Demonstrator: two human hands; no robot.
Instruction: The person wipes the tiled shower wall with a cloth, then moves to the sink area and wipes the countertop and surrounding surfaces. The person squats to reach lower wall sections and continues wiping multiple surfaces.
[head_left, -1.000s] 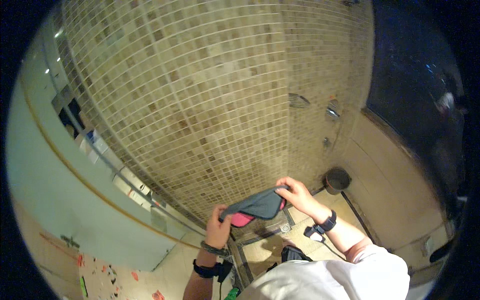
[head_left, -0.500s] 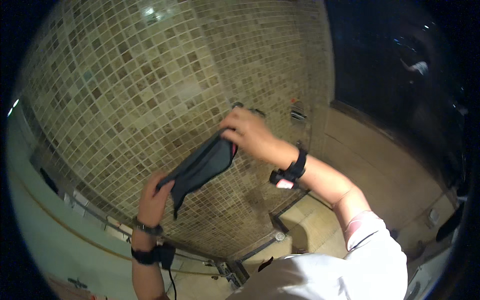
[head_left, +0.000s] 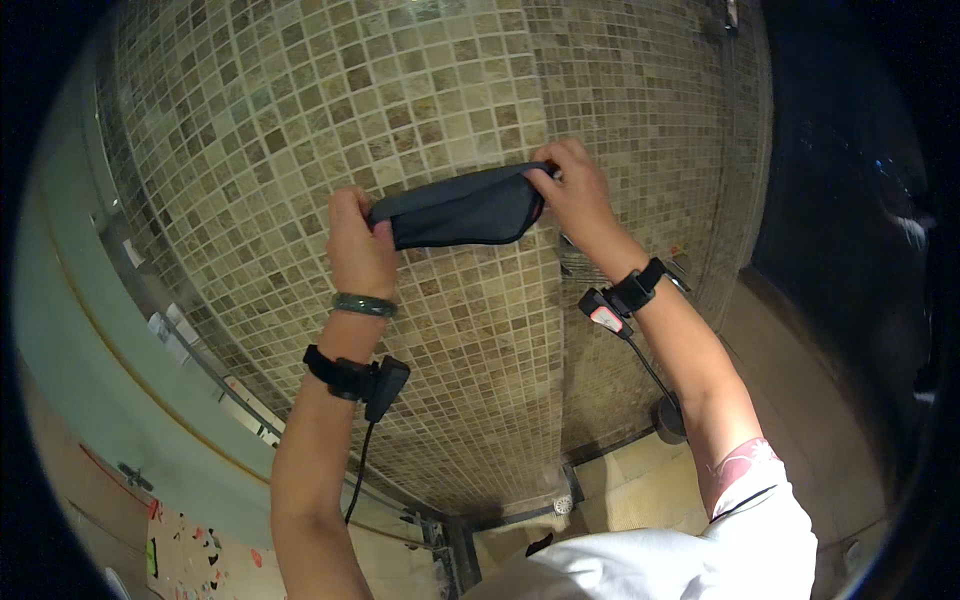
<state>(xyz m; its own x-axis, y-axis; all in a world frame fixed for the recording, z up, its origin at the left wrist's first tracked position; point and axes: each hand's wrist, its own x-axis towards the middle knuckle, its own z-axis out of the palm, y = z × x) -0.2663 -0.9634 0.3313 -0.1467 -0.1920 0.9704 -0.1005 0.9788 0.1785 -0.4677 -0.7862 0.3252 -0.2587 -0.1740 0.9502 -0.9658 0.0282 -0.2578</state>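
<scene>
A dark grey folded cloth (head_left: pixel 460 212) with a black edging is stretched between my two hands, in front of the tiled wall. Its left end is pinched in my left hand (head_left: pixel 362 245), thumb on the near side and fingers curled behind. My right hand (head_left: pixel 578 192) grips the upper right corner between thumb and fingers. A trace of red shows at the cloth's right edge. The long upper side is folded over, and the lower edge hangs in a shallow curve. Whether the cloth touches the wall, I cannot tell.
A beige and brown mosaic tile wall (head_left: pixel 400 110) fills the middle. Metal fittings (head_left: pixel 575 262) sit partly behind my right forearm. A pale green glass panel (head_left: pixel 60 330) runs along the left, a dark glass pane (head_left: pixel 840 180) stands at right. A round floor drain (head_left: pixel 563 504) lies below.
Both hands have risen with the cloth, and the right has also moved rightward. The cloth has gone from a steep slant to nearly level. My view has shifted along the wall.
</scene>
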